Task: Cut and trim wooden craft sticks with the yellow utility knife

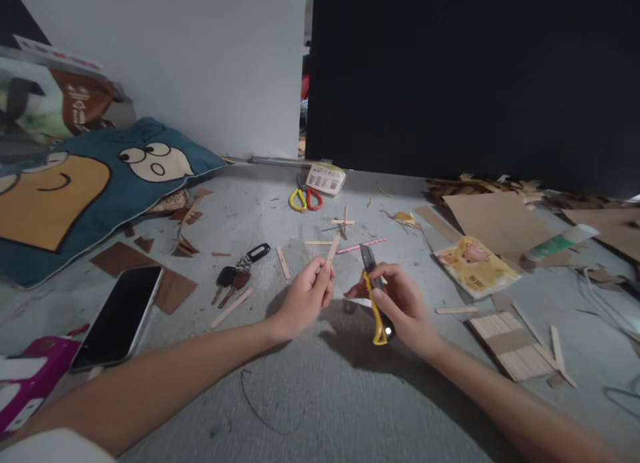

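Pinched in my left hand (305, 300) is a wooden craft stick (333, 247), its tip pointing up and away from me. My right hand (405, 306) grips a yellow and black utility knife (375, 293), held upright just to the right of the stick and apart from it. Whether its blade is out is too small to tell. Beyond the hands lie a red-and-white striped straw-like stick (361, 246), a loose craft stick (320, 243) and a small cross-shaped piece of sticks (343, 222). Another craft stick (283, 262) lies left of my left hand.
Scissors (306, 198) lie at the back. Keys (235, 276), a phone (120, 316) and a blue cushion (165, 190) are on the left. To the right are a banded stack of craft sticks (530, 363), a yellow packet (473, 266), a glue tube (560, 243) and cardboard (493, 216).
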`<state>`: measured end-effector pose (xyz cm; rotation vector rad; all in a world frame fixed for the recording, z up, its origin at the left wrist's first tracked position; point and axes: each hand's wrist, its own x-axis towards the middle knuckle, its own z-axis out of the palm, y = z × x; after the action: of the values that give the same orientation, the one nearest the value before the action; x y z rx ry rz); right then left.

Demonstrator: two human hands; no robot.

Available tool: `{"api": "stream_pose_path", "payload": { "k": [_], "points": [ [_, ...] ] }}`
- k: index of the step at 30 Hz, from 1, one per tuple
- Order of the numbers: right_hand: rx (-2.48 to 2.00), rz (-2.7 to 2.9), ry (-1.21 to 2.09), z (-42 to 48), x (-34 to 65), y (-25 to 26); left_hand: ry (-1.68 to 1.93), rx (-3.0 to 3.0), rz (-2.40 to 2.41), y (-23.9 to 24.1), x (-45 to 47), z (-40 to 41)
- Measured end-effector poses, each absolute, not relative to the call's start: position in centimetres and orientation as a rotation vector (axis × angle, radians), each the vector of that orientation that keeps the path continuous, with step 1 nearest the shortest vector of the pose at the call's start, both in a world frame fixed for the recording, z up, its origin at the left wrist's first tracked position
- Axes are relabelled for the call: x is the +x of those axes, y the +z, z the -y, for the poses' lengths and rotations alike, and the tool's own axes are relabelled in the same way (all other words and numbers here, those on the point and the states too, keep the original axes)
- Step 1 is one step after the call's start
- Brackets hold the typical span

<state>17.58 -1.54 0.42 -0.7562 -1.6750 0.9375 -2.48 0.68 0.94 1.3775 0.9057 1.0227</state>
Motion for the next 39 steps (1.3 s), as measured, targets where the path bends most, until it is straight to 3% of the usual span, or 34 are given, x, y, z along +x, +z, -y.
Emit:
{"api": "stream_pose_path", "payload": {
  "k": [2,9,26,39],
  "points": [
    [-0.787,1.639,0.903,1.3,17.4,0.3,1.024,1.410,-0.912,1.1,-2.5,-0.5],
    [-0.934,2.156,0.291,-0.3,18.4,0.5,1.006,1.360,-0.829,1.2,-2.5,-0.3],
    [-0.871,2.230,0.178,-0.8,18.7,0.0,0.952,1.569,-0.648,1.6,-2.3,1.9],
    [-0.877,2.232,0.199,-0.8,18.5,-0.2,0.833,1.394,-0.602,1.7,-2.0,2.7]
  ]
}}
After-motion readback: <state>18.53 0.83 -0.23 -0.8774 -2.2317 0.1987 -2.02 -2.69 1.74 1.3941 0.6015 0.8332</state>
